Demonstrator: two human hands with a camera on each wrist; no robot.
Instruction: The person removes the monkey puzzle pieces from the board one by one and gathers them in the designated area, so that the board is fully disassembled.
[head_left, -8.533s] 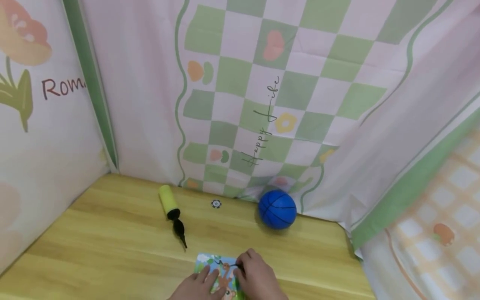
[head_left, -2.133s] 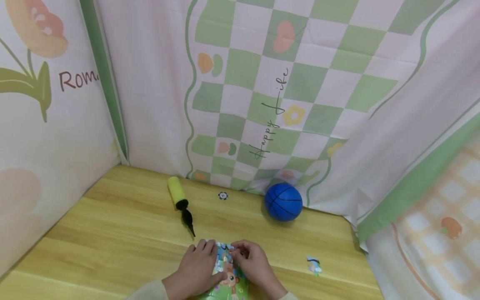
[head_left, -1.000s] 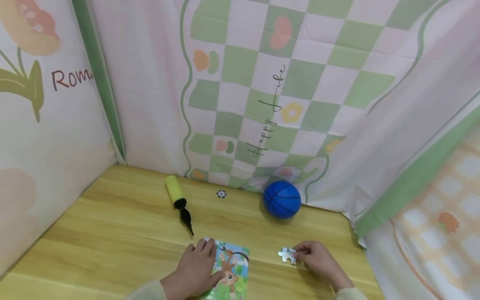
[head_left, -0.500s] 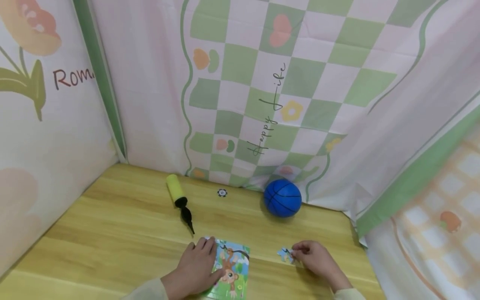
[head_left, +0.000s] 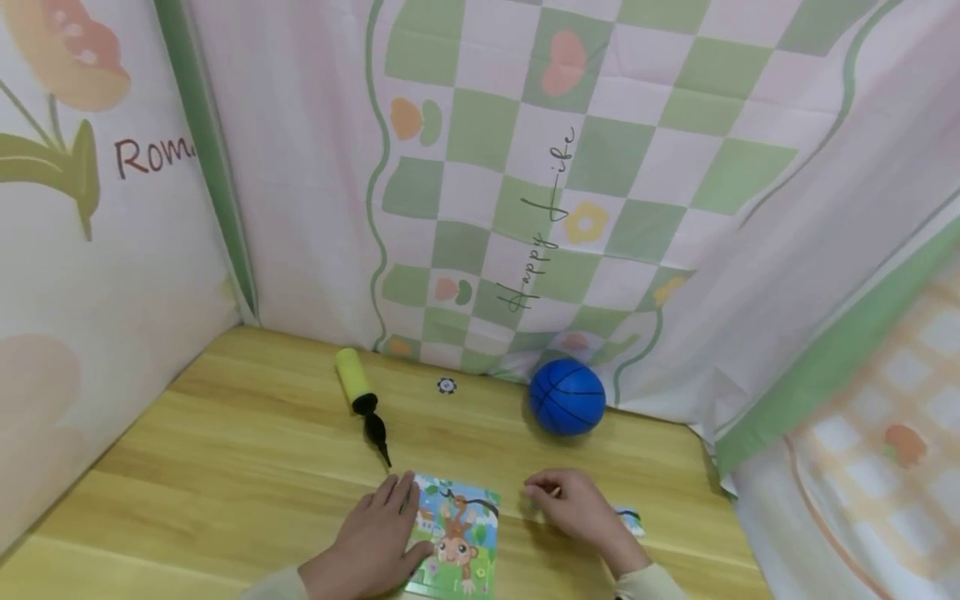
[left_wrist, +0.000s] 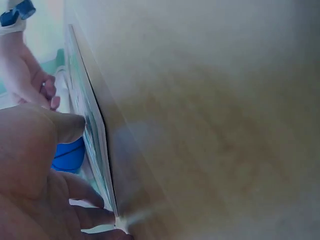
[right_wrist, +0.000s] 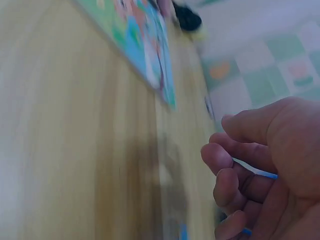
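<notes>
Wooden table [head_left: 225, 467] carries the colourful monkey jigsaw board [head_left: 456, 535]; the left hand [head_left: 375, 542] presses its left edge with flat fingers. The right hand [head_left: 573, 510] pinches a thin blue-edged puzzle piece [right_wrist: 256, 171] just beside the board. Better to keep the board pinned and lower the piece flat.

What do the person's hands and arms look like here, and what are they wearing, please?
Both the left hand and right hand are bare, without gloves or rings that can be made out. Pale cream long sleeves end at the wrists.
</notes>
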